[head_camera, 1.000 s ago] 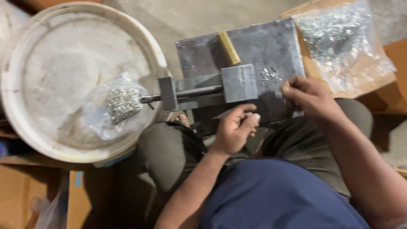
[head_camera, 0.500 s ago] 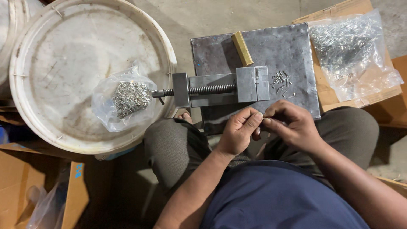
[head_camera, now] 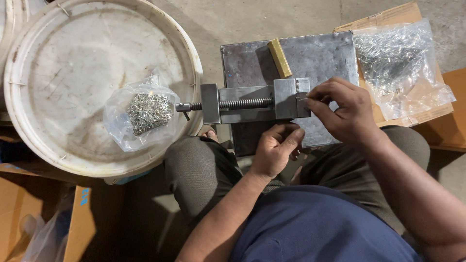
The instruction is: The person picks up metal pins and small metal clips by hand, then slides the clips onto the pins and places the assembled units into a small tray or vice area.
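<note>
A small steel vise (head_camera: pixel 252 101) with a threaded screw lies on a grey metal plate (head_camera: pixel 315 53) in front of my knees. My right hand (head_camera: pixel 342 112) is at the vise's right jaw, fingertips pinched on a tiny metal piece held against the jaw gap. Just below the vise body, my left hand (head_camera: pixel 275 148) has its fingers curled and thumb up near the lower edge; I cannot tell if it holds anything. A yellow bar (head_camera: pixel 280 57) rests on the plate behind the vise.
A big white round lid (head_camera: pixel 63 63) at the left carries a clear bag of small metal pieces (head_camera: pixel 145 114). Another clear bag of metal pieces (head_camera: pixel 395 63) lies on cardboard at the right. Cardboard boxes (head_camera: pixel 29 213) stand at the lower left.
My right hand rose from my lap, where both hands met, up to the vise's right jaw. The left hand stayed low under the vise. The view shifted slightly.
</note>
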